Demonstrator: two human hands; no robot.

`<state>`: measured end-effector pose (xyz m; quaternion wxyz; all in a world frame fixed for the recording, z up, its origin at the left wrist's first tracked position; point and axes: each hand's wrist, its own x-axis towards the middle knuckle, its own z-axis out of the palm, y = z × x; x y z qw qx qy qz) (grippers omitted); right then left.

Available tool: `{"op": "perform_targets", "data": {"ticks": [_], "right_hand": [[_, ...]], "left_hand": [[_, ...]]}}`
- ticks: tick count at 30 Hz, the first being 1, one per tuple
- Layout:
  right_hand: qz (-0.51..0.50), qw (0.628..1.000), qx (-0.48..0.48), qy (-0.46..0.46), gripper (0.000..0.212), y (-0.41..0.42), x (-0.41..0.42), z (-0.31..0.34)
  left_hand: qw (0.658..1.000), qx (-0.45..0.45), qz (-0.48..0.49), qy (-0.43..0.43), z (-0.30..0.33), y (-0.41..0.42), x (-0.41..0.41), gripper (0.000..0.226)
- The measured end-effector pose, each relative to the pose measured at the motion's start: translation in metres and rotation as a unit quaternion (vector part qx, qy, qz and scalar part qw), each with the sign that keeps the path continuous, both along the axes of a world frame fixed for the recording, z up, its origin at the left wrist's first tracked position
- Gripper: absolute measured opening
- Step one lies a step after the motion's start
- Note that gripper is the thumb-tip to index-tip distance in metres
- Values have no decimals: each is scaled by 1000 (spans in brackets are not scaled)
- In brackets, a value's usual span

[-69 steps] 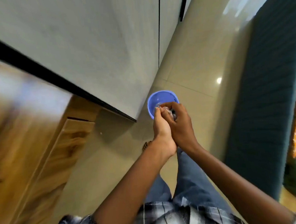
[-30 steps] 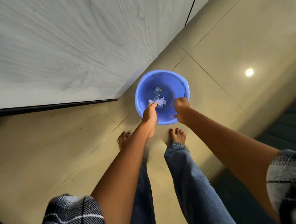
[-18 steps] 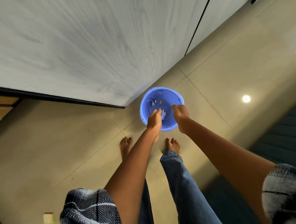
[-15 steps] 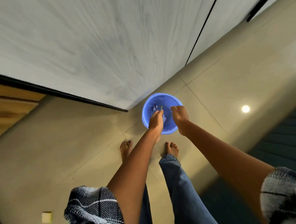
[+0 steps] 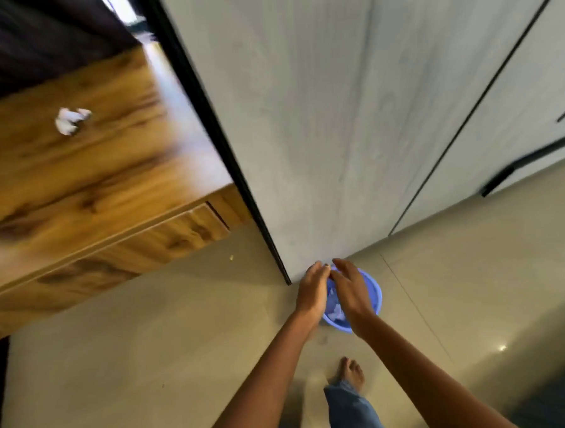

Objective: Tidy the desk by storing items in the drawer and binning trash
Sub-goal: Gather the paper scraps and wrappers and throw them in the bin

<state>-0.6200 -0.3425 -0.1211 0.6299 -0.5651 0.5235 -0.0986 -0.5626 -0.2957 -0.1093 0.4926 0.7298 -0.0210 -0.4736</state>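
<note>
Head view: two hands, left grip (image 5: 312,290) and right grip (image 5: 350,288), fingers relaxed, holding nothing. Directly below, one blue bin (image 5: 372,294) opening upward. Far left, one crumpled paper (image 5: 70,119) on counter (image 5: 86,178).

Grey wall panels (image 5: 334,113) (wood-grained), beige floor (image 5: 151,351).

The table (image 5: 85,165) fills the left, with a crumpled paper (image 5: 70,119) on its top and a drawer front (image 5: 139,250) along its near edge. Right of it stands a cabinet panel (image 5: 318,113). On the floor (image 5: 150,335) at the panel's near foot sits the bin (image 5: 374,297), holding paper scraps (image 5: 336,307). Both hands, left hand (image 5: 311,294) and right hand (image 5: 350,292), hover over it. A bare foot (image 5: 350,372) stands nearer.
</note>
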Motion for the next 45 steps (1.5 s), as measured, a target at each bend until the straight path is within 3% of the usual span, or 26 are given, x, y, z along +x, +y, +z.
{"op": "perform_targets", "data": {"ticks": [2,10,22,26,29,33,38,45], "right_hand": [[15,999,-12,-34,39,21,14,26],[78,982,-137,-101,35,136,93,116],[245,940,-136,-194,27,350,207,160],[318,911,-160,-208,25,391,257,172],[314,910,-140,-230,22,420,299,177],[319,911,-177,-191,29,451,370,178],[327,906,-137,-233,28,492,464,192],[348,896,-97,-260,28,530,573,194]], "left_hand": [[999,-23,22,-1,21,27,16,39],[979,-142,138,-39,104,167,84,39],[926,-189,286,-159,174,397,182,30],[900,-211,347,-157,183,445,218,25],[887,-211,377,-164,187,475,249,24],[872,-215,406,-171,191,515,301,29],[846,-224,448,-180,206,561,379,37],[835,-226,471,-172,211,593,474,27]]}}
